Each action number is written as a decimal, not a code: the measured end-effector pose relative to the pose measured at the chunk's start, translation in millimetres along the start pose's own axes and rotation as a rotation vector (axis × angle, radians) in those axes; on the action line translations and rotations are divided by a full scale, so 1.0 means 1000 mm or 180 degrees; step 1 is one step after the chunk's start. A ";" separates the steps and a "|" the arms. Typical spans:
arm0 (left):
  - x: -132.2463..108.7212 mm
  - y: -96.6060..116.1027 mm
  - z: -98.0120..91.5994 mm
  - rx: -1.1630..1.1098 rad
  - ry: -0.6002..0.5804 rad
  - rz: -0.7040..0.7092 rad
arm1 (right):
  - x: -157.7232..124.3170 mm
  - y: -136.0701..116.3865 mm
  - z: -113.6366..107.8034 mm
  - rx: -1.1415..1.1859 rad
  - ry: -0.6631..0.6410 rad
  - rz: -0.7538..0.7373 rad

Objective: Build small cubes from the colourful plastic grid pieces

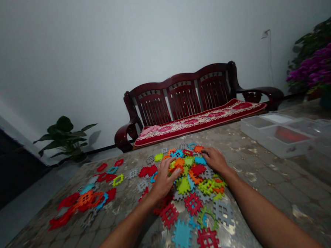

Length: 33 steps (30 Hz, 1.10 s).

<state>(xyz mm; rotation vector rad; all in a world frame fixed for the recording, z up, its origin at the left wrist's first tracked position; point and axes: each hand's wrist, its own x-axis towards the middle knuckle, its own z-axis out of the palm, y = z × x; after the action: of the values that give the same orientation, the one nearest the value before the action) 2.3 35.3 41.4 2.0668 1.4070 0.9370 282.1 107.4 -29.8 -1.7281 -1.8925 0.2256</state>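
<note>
On a dial centred on the heap of multicoloured, notch-edged plastic pieces (183,185) on the grey-brown patterned tabletop (282,192), the left hand (163,179) lies at ten o'clock, thumb and fingers wide apart, no piece visibly gripped. The right hand (215,159) curves over the heap's edge at two o'clock; whether it pinches anything cannot be told. Flanking it so, they seem to hem the loose pieces in. A smaller, mostly red-and-orange plastic group (85,197) sits well apart at nine o'clock, likely keeping the lots distinct; a translucent plastic compartment box (263,144) stands farther out at two.

The pieces (182,235) look plastic, the bench (182,97) glossy wood.
</note>
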 end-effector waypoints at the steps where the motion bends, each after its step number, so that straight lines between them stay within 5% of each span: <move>1: -0.009 -0.002 -0.003 0.0048 -0.0048 0.0004 | 0.000 0.000 0.000 -0.0002 0.0004 0.0002; 9: -0.095 -0.025 -0.009 0.1069 -0.0924 0.0079 | 0.000 -0.002 -0.001 -0.0040 -0.0021 0.0042; 20: -0.103 -0.017 -0.002 0.1493 -0.1673 -0.0092 | -0.001 -0.003 -0.002 -0.0011 -0.0047 0.0042; 33: -0.086 -0.023 0.003 0.1190 -0.0439 0.0703 | -0.001 0.000 0.000 -0.0034 -0.0034 0.0016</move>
<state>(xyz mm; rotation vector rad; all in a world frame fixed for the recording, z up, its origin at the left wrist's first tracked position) -29.9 -36.2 -0.2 2.5512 1.3833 0.6309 282.3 106.5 -29.8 -1.7421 -1.9004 0.2272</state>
